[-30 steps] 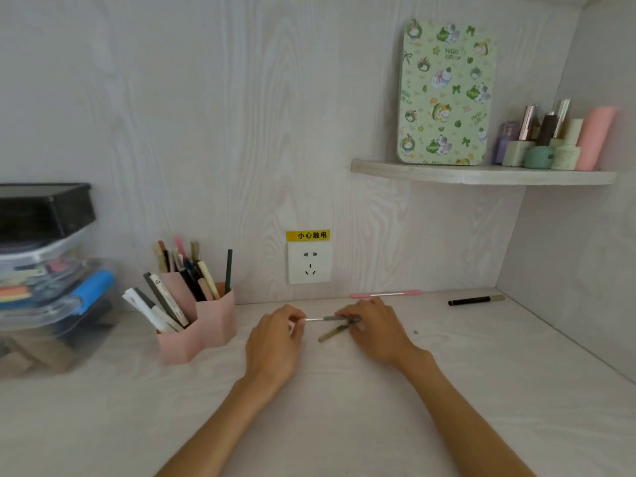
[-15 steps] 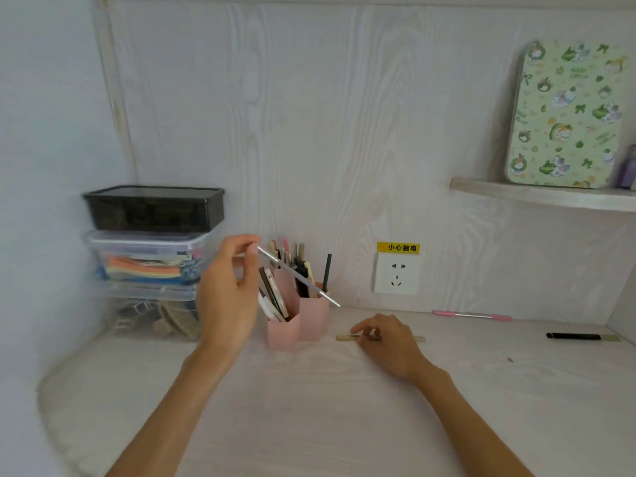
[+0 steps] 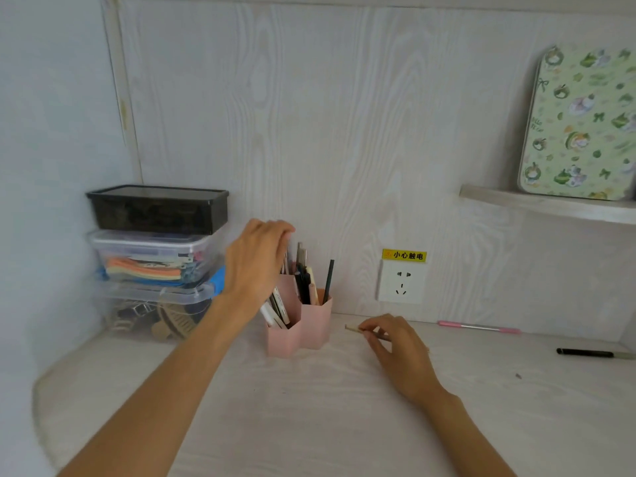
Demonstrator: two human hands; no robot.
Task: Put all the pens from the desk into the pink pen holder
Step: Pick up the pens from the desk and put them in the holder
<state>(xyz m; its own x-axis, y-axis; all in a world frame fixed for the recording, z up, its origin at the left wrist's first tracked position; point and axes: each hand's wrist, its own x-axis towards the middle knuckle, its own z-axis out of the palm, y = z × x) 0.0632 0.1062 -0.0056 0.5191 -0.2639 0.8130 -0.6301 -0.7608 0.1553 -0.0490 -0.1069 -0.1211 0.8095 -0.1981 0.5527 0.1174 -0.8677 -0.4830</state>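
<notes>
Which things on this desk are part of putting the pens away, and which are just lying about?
Part of the job: pink pen holder; tan pen pinched by the right hand; pink pen; black pen; left hand above the holder.

Lying about: stacked storage boxes; wall socket; floral tin on the shelf.

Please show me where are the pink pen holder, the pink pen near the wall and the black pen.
Pink plastic pen holder [image 3: 315,325]: head view, front wall of its right compartment.
Thin pink pen [image 3: 479,327]: head view, middle of its shaft.
Black pen [image 3: 585,353]: head view, middle of its black barrel.
</notes>
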